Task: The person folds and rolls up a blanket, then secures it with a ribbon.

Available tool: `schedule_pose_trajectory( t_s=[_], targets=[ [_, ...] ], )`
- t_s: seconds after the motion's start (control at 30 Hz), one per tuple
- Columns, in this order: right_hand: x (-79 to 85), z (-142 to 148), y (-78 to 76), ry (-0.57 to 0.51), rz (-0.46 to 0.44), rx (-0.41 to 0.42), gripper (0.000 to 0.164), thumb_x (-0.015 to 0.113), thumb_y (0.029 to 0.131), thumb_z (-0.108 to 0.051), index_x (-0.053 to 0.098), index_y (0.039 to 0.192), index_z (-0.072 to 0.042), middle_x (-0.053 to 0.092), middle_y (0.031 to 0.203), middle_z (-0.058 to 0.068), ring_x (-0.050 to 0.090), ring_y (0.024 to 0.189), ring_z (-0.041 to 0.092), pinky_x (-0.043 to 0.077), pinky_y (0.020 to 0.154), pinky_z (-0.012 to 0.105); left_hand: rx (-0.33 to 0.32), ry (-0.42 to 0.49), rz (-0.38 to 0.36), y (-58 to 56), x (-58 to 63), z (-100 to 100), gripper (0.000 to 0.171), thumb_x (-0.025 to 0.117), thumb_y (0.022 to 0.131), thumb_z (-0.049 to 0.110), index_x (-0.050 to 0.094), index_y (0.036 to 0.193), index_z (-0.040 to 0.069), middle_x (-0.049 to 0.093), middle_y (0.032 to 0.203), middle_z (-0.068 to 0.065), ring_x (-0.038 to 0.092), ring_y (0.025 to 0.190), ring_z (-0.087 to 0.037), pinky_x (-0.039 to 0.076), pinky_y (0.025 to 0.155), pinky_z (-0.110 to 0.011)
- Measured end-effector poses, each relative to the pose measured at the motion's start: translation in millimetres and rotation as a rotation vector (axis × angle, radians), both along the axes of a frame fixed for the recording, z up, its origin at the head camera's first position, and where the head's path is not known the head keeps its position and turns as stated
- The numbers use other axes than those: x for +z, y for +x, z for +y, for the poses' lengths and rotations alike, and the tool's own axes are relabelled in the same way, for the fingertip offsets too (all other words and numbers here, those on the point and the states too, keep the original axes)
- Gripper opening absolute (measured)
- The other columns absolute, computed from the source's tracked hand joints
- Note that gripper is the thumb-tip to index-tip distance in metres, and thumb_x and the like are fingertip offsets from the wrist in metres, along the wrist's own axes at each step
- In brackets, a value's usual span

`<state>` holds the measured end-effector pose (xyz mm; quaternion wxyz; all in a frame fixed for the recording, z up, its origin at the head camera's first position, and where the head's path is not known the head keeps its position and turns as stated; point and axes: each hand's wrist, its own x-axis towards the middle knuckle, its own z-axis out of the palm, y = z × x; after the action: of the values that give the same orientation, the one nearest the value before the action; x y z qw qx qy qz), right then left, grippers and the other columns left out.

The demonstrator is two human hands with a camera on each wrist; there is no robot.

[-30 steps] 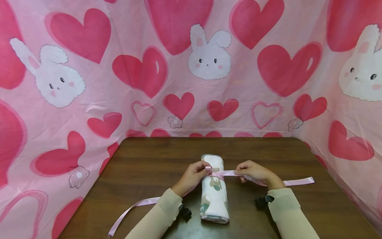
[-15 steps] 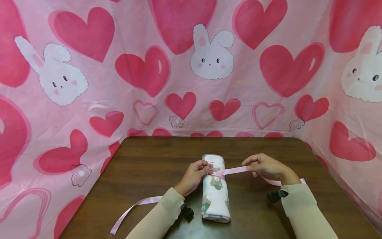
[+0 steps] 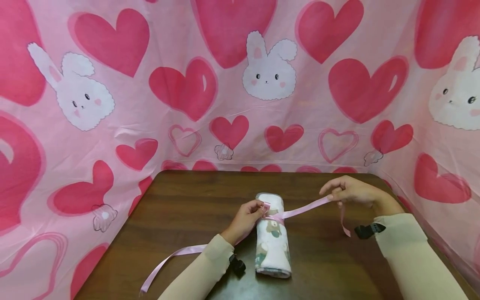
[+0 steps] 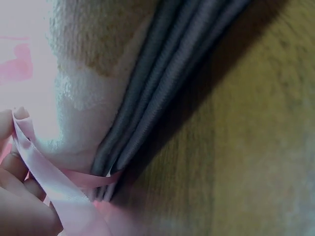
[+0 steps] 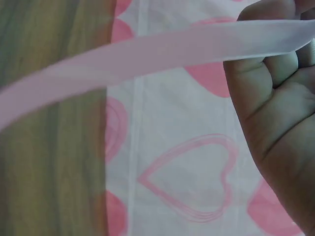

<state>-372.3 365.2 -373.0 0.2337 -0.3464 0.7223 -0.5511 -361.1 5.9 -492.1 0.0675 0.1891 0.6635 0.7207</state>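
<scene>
A rolled-up white towel (image 3: 273, 250) with brown and green prints lies lengthwise on the table, a pink ribbon (image 3: 305, 208) round its upper half. Over the roll's left side, my left hand (image 3: 245, 218) pinches a small fold of the ribbon between thumb and fingertips. To the right and above the table, my right hand (image 3: 352, 192) pinches the ribbon's other length, which runs up from the roll; its free end dangles below the fingers. In the left wrist view the towel's layered grey edge (image 4: 147, 93) shows beside the ribbon. The right wrist view has the ribbon crossing the fingers.
The brown wooden table (image 3: 202, 191) has rounded far corners. A ribbon tail (image 3: 161, 266) trails across its left side, partly behind the left forearm. Pink cloth (image 3: 232, 104) with hearts and rabbits hangs behind and at both sides.
My right hand has moved right and up, drawing out a longer stretch of ribbon, and its free end now hangs down. The left hand has stayed at the roll.
</scene>
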Motion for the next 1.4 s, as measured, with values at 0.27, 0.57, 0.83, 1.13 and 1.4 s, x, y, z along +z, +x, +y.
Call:
schedule_pose_trajectory(
  t_s=[0.27, 0.57, 0.83, 1.13, 1.4],
  targets=[
    [37.0, 4.2, -2.1, -0.017, 0.001, 0.06, 0.022, 0.05, 0.095, 0.008, 0.062, 0.113, 0.005, 0.057, 0.068, 0.008, 0.057, 0.062, 0.014, 0.052, 0.054, 0.03, 0.016, -0.029, 0.028, -2.4, 0.0, -0.7, 0.017, 0.069, 0.091, 0.019, 0.073, 0.101, 0.006, 0.067, 0.088, -0.005, 0.058, 0.081, -0.014, 0.051, 0.07, -0.025],
    [90.0, -2.4, -12.5, -0.161, -0.026, 0.117, 0.022, 0.043, 0.095, 0.014, 0.06, 0.108, 0.007, 0.059, 0.074, 0.013, 0.057, 0.06, 0.019, 0.052, 0.045, 0.044, -0.013, -0.057, 0.055, -8.0, 4.5, -2.9, 0.019, 0.07, 0.091, 0.021, 0.074, 0.102, 0.006, 0.07, 0.094, -0.004, 0.058, 0.085, -0.014, 0.051, 0.072, -0.026],
    [122.6, -28.8, -24.9, -0.228, 0.173, 0.094, 0.023, 0.045, 0.094, 0.014, 0.065, 0.103, 0.005, 0.059, 0.082, 0.011, 0.053, 0.066, 0.024, 0.052, 0.064, 0.03, -0.022, -0.046, 0.004, -5.7, 2.4, -3.6, 0.017, 0.07, 0.091, 0.019, 0.074, 0.1, 0.005, 0.069, 0.094, -0.004, 0.058, 0.086, -0.014, 0.051, 0.071, -0.026],
    [137.7, -44.5, -32.3, -0.243, 0.177, 0.0, 0.023, 0.041, 0.098, 0.01, 0.063, 0.1, 0.006, 0.062, 0.081, 0.009, 0.059, 0.07, 0.019, 0.05, 0.066, 0.028, -0.021, -0.019, 0.032, -9.5, 0.5, -2.0, 0.019, 0.07, 0.091, 0.02, 0.073, 0.1, 0.003, 0.07, 0.095, -0.005, 0.059, 0.087, -0.014, 0.052, 0.071, -0.026],
    [135.1, -80.6, -47.0, -0.03, 0.147, -0.195, 0.021, 0.057, 0.098, -0.007, 0.06, 0.111, 0.01, 0.064, 0.088, 0.01, 0.06, 0.075, 0.023, 0.053, 0.076, 0.033, -0.025, 0.02, -0.03, -1.7, -5.9, -5.1, 0.018, 0.068, 0.092, 0.016, 0.072, 0.101, 0.001, 0.068, 0.092, -0.009, 0.058, 0.085, -0.017, 0.052, 0.074, -0.026]
  ],
)
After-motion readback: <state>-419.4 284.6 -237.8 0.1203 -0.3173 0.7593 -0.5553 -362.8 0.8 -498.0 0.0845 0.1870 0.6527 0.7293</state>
